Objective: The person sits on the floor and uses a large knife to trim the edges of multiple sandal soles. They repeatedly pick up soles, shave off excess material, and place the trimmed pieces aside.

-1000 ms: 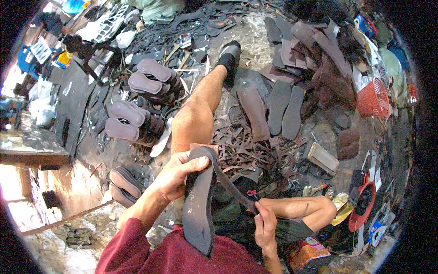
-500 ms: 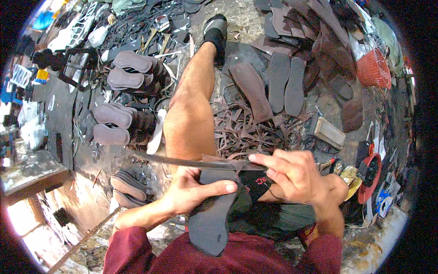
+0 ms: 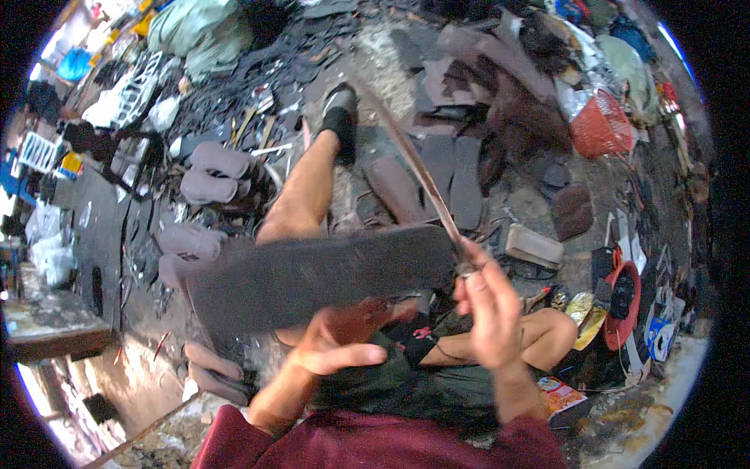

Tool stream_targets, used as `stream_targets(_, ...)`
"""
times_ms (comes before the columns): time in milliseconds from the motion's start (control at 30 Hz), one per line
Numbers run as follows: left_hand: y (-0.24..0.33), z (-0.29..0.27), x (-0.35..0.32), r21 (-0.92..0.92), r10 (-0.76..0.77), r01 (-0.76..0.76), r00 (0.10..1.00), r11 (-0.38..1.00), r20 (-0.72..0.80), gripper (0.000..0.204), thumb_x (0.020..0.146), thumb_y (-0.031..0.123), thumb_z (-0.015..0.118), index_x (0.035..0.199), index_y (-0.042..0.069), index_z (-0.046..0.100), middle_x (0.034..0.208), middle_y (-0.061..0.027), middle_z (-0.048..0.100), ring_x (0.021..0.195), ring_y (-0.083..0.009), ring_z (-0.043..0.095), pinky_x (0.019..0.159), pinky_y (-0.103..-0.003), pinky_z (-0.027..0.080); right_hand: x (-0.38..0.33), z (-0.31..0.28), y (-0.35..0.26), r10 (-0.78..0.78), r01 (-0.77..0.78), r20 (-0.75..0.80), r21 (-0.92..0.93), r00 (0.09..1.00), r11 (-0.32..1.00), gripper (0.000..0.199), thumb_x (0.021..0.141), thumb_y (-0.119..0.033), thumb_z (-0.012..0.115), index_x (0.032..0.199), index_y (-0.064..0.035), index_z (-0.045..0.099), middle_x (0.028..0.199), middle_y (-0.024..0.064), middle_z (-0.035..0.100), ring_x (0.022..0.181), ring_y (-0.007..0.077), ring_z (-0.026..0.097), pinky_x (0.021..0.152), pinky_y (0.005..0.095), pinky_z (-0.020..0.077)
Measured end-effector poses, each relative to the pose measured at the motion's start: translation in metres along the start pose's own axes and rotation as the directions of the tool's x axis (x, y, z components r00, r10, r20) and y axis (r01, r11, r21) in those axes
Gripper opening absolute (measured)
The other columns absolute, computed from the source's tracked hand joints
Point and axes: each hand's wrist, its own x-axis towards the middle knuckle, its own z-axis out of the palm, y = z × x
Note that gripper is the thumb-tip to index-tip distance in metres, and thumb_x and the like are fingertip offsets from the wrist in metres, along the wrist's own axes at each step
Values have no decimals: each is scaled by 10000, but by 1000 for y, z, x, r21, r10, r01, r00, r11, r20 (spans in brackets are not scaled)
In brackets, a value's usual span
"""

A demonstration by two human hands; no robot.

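Note:
A dark grey shoe sole (image 3: 305, 277), smeared by motion, lies crosswise in front of me above my knee. Just below it is my left hand (image 3: 336, 344), its thumb sticking out to the right, apart from the sole. The fingers of that hand reach up at the sole's lower edge and are blurred, partly hidden; they seem to bear it. My right hand (image 3: 492, 313) is closed on a long, thin knife (image 3: 426, 176), whose blade points up and away past the sole's right end. The grip is mostly covered by my fingers.
Stacked soles (image 3: 215, 172) stand left of my outstretched leg. More flat soles (image 3: 466, 184) and brown sheet pieces (image 3: 508, 94) lie ahead. To the right are a pale block (image 3: 534, 246), a red basket (image 3: 601, 125) and a red round container (image 3: 623, 305). A low wooden bench (image 3: 58, 340) stands left.
The sole has swung from upright under my left thumb to crosswise above the hand. The knife has lifted off it and turned from pointing left to pointing away. My view has shifted somewhat.

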Motion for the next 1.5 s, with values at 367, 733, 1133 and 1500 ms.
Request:
stream_targets(367, -31, 63, 46, 190, 184, -134, 943, 973, -278, 301, 945, 333, 652, 1128, 94, 661, 1113, -44, 702, 968, -216, 679, 865, -398, 551, -101, 8, 98, -420, 208, -371, -493, 828, 845, 385, 982, -144, 523, 1346, -32, 582, 907, 170, 618, 802, 346, 598, 705, 438, 491)
stream_targets(733, -61, 21, -10, 480, 260, -7, 847, 877, -463, 173, 892, 291, 599, 952, 130, 617, 818, -7, 604, 791, -177, 604, 747, -346, 509, -69, 3, 45, -250, 222, -23, -391, 968, 893, 327, 943, -75, 572, 1260, -47, 652, 763, 123, 547, 654, 288, 577, 599, 367, 470)
stream_targets(1133, -15, -5, -22, 480, 192, 106, 825, 871, -531, 358, 826, 320, 575, 1051, 42, 595, 810, -78, 645, 657, -210, 619, 620, -312, 507, -121, -9, 96, -108, 122, 59, -317, 992, 940, 367, 861, -39, 628, 1220, -89, 681, 897, 146, 647, 786, 333, 641, 730, 406, 522)
stream_targets(1500, -27, -28, -35, 539, 204, 23, 911, 842, -357, 462, 794, 90, 746, 1207, -6, 561, 1068, -51, 654, 952, -153, 615, 879, -321, 507, 32, 67, 61, -226, 221, 18, -295, 974, 929, 380, 961, -40, 553, 1325, -123, 619, 1006, 147, 667, 867, 313, 663, 765, 359, 518)
